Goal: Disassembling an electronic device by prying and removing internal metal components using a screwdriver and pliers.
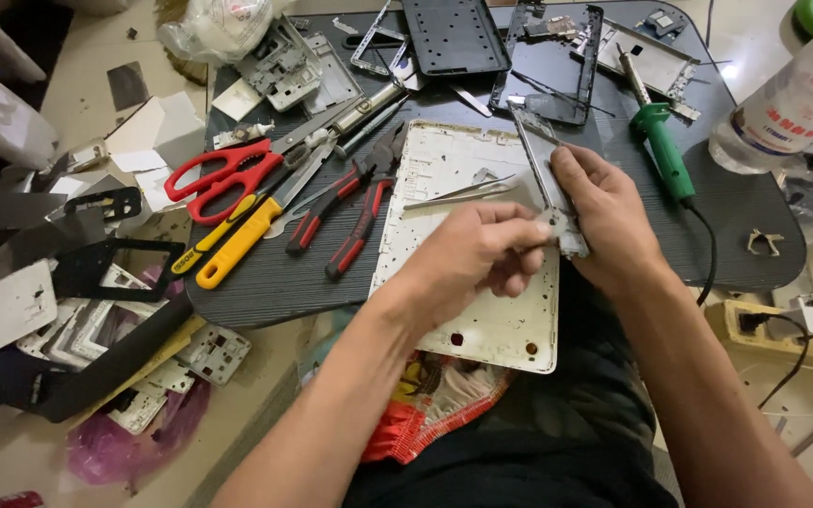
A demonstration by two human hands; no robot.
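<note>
Both forearms reach up from the lap toward a white back cover (482,320) lying on the dark table (265,292). Over that cover, the left hand (477,252) pinches the lower end of a thin metal frame strip (549,193), while the right hand (609,212) grips its side. Tweezers (463,193) rest on the cover; red-handled pliers (355,212) lie left of it, a green soldering iron (662,150) to its right.

A dark ribbed worktop (265,282) carries red-handled scissors (223,176), a yellow-handled knife (237,246) just beside them, and red-and-black pliers (355,202). Metal tweezers (463,192) lie on a white back cover (444,150). A green-handled soldering iron (665,150) rests at the right, near a clear plastic bottle (792,108). Dark phone frames (548,66) sit at the far edge. Loose panels (214,353) litter the floor at left.
</note>
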